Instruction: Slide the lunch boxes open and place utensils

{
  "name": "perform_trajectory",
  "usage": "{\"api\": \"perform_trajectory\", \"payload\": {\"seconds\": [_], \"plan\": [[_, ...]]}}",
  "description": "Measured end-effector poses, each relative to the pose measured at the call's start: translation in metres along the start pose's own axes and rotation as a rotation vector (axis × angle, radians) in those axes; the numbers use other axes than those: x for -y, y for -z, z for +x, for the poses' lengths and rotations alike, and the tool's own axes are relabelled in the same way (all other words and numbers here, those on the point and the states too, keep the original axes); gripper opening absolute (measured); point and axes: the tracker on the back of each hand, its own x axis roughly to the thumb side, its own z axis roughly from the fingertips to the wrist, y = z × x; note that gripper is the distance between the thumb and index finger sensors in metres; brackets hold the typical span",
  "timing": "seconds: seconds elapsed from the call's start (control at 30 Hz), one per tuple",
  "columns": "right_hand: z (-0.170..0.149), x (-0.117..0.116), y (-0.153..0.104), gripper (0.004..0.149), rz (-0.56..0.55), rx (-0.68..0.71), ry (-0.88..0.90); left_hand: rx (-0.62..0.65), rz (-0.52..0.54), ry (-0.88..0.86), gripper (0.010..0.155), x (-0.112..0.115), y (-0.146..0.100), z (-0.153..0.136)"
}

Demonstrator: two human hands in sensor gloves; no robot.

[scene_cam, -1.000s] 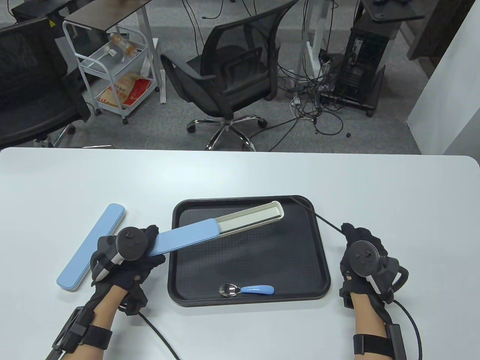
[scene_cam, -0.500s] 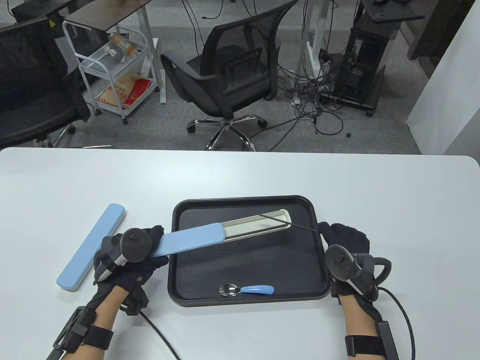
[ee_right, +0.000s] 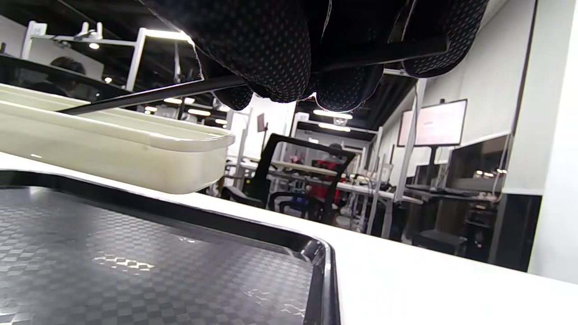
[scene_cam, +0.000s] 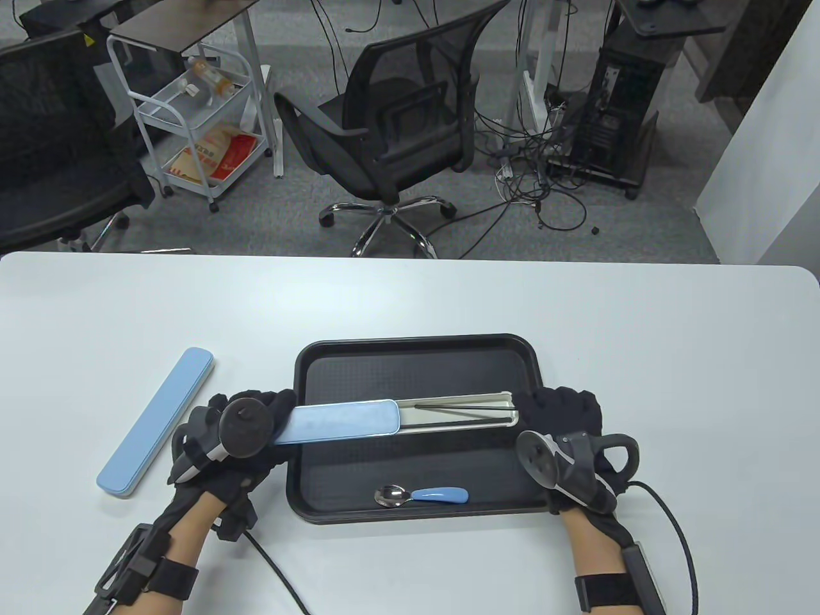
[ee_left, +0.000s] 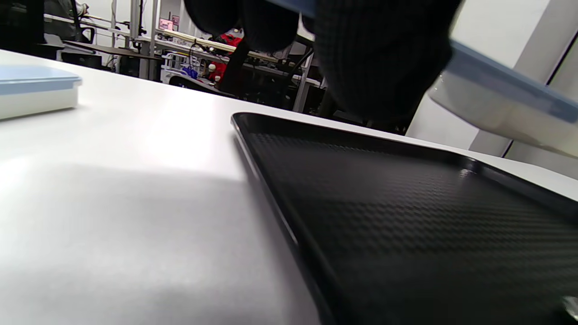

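Observation:
A long utensil box lies across the black tray point(scene_cam: 423, 359), its blue lid point(scene_cam: 339, 421) slid left so the cream base point(scene_cam: 506, 419) is open. My left hand point(scene_cam: 256, 423) grips the lid end and holds the box above the tray; the box shows in the left wrist view point(ee_left: 501, 106). My right hand point(scene_cam: 557, 410) pinches a black chopstick point(scene_cam: 461, 406) whose tip lies over the open base; it shows in the right wrist view point(ee_right: 153, 94). Another chopstick point(scene_cam: 448, 423) lies in the base. A blue-handled spoon point(scene_cam: 419, 495) lies at the tray's front.
A second, closed blue utensil box point(scene_cam: 157, 419) lies on the white table point(scene_cam: 410, 295) left of the tray; it also shows in the left wrist view point(ee_left: 36, 90). Office chairs and a cart stand beyond the far table edge.
The box has swung from diagonal to nearly level and moved toward me. My right hand has moved left with the chopstick, bringing it from outside the tray to over the open base.

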Motion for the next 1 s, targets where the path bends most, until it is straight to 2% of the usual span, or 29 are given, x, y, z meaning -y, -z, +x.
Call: {"api": "perform_trajectory", "payload": {"seconds": [0.6, 1.0], "plan": [[0.052, 0.002, -0.001, 0.043, 0.013, 0.189, -0.026, 0.046, 0.010, 0.037, 0.087, 0.003, 0.001, 0.009], [0.061, 0.007, -0.002, 0.043, 0.006, 0.214, -0.004, 0.062, 0.005, -0.005, 0.087, 0.005, 0.001, 0.006]]}}
